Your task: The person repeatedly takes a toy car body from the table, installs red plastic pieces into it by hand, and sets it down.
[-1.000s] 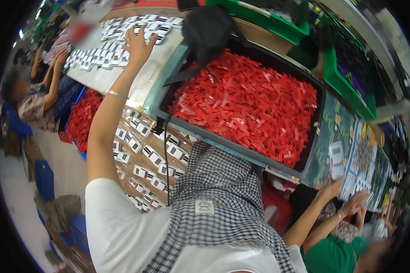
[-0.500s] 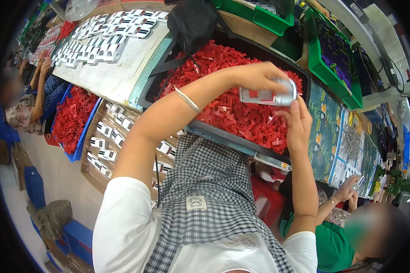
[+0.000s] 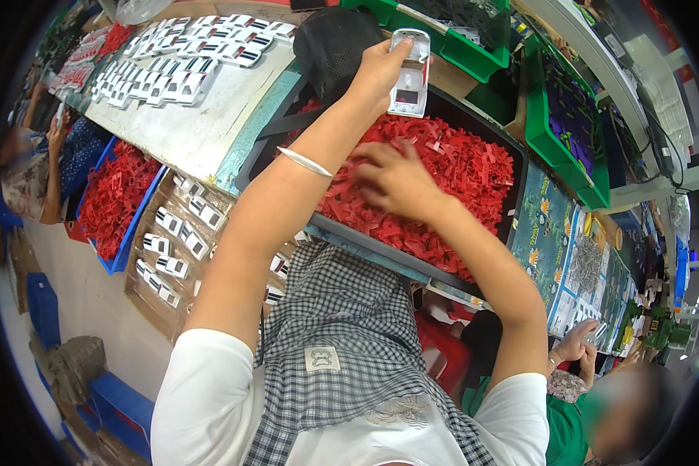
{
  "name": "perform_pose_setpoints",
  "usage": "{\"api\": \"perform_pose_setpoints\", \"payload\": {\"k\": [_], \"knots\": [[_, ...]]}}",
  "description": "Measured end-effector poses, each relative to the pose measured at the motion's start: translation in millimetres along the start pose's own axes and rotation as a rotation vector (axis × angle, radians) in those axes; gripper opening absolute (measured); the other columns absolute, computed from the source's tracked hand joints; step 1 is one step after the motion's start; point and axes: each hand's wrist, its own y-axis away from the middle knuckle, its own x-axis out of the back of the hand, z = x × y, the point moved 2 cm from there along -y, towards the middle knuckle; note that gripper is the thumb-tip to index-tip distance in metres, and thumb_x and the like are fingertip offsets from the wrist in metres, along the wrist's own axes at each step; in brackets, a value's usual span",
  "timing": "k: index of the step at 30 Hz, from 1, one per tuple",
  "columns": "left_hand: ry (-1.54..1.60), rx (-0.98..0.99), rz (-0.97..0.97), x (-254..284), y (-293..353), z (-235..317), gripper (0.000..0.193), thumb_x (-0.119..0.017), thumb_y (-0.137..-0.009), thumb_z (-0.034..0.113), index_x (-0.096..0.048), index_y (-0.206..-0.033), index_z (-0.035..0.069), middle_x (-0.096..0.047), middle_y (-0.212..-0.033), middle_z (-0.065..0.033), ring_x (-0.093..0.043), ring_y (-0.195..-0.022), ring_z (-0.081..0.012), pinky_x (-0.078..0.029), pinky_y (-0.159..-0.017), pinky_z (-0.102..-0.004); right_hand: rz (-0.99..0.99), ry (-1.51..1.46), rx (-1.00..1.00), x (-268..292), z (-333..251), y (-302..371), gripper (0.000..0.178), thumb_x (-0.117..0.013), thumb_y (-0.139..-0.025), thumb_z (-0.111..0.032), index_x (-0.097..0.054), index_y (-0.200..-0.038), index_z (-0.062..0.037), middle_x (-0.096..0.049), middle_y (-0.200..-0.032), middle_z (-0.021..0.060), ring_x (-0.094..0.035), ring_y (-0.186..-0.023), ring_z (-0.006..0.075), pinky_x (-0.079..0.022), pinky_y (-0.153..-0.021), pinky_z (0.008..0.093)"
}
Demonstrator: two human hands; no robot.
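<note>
A white toy car body shell (image 3: 408, 97), its hollow inside facing up, is gripped by my left hand (image 3: 382, 71) above the far edge of the bin. The thumb presses on the shell's upper part. My right hand (image 3: 402, 185) reaches over the heap of small red plastic parts (image 3: 466, 167), fingers spread and slightly blurred. The fingertips are at the heap's surface; I see no part held in them. The red parts fill a wide black bin (image 3: 485, 289) in front of me.
Rows of white toy cars (image 3: 182, 81) stand on the table at left. Below them are a cardboard box of cars (image 3: 180, 242) and a blue crate (image 3: 136, 241) of red parts. A black mesh bag (image 3: 330, 50) and green bins (image 3: 575, 140) lie beyond. Co-workers sit on both sides.
My left hand has carried the car shell away from my right hand, up and to the left. The right hand has moved left and down onto the red parts.
</note>
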Motion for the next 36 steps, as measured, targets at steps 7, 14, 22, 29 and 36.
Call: {"api": "perform_pose_setpoints", "payload": {"k": [7, 14, 22, 29, 36], "knots": [[0.022, 0.019, -0.081, -5, 1, -6, 0.023, -0.047, -0.097, 0.021, -0.056, -0.106, 0.002, -0.067, -0.090, -0.0129, -0.065, -0.070, -0.0187, -0.055, -0.062, -0.0320, 0.134, 0.143, -0.294, 33, 64, 68, 0.021, -0.063, -0.076, -0.010, -0.059, -0.097, -0.0118, -0.054, -0.117, 0.0075, -0.048, -0.116, 0.0287, -0.029, -0.102, 0.0511], [-0.059, 0.053, -0.085, -5, 3, -15, 0.024, -0.047, -0.097, 0.021, -0.058, -0.105, 0.001, -0.067, -0.088, -0.0120, -0.064, -0.067, -0.0170, -0.054, -0.060, -0.0303, 0.169, 0.281, -0.397, 56, 51, 77, 0.016, -0.071, -0.070, -0.013, -0.064, -0.084, -0.0117, -0.057, -0.112, 0.0070, -0.052, -0.110, 0.0265, -0.032, -0.098, 0.0522], [0.033, 0.077, -0.042, -6, -4, -24, 0.022, -0.051, -0.093, 0.017, -0.060, -0.096, -0.002, -0.065, -0.079, -0.0086, -0.061, -0.062, -0.0145, -0.051, -0.054, -0.0294, 0.190, 0.275, -0.319, 10, 53, 21, 0.015, -0.069, -0.070, -0.011, -0.069, -0.085, -0.0107, -0.061, -0.091, 0.0087, -0.056, -0.094, 0.0270, -0.038, -0.090, 0.0434], [0.077, 0.128, -0.015, -6, 2, -27, 0.028, -0.046, -0.096, 0.025, -0.059, -0.092, 0.001, -0.061, -0.073, -0.0060, -0.059, -0.056, -0.0148, -0.049, -0.051, -0.0299, 0.475, 0.085, -0.313, 27, 43, 32, 0.012, -0.069, -0.071, -0.009, -0.067, -0.083, -0.0086, -0.061, -0.086, 0.0078, -0.057, -0.087, 0.0258, -0.039, -0.083, 0.0389], [0.168, 0.122, 0.000, -2, 2, -24, 0.031, -0.035, -0.099, 0.022, -0.055, -0.103, -0.001, -0.063, -0.084, -0.0108, -0.063, -0.070, -0.0183, -0.053, -0.063, -0.0336, 0.756, -0.035, -0.281, 53, 28, 29, 0.014, -0.069, -0.072, 0.002, -0.064, -0.083, -0.0039, -0.060, -0.086, 0.0080, -0.061, -0.076, 0.0215, -0.047, -0.068, 0.0307]]}}
